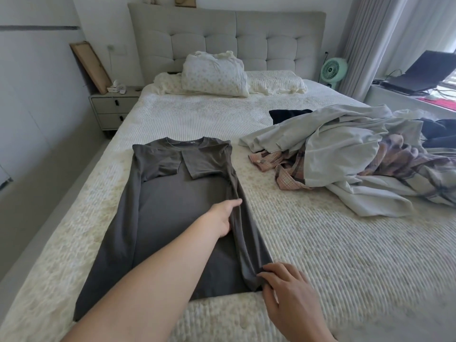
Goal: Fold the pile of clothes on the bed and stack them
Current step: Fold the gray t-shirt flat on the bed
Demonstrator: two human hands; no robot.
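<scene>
1 grey garment (pixel 172 213) | 1 clothes pile (pixel 357 164) | 2 pillows (pixel 214 75) | 1 fan (pixel 333 70)

Grey long garment (pixel 172 213): lies flat, lengthwise on the bed (pixel 320 243), collar toward the headboard, hem at the near edge. Both short sleeves folded inward over the chest; right long edge folded in.

Unfolded pile (pixel 357 156): heaped near the bed's right edge; pale sheet-like cloth over pink plaid fabric, dark items behind.
</scene>
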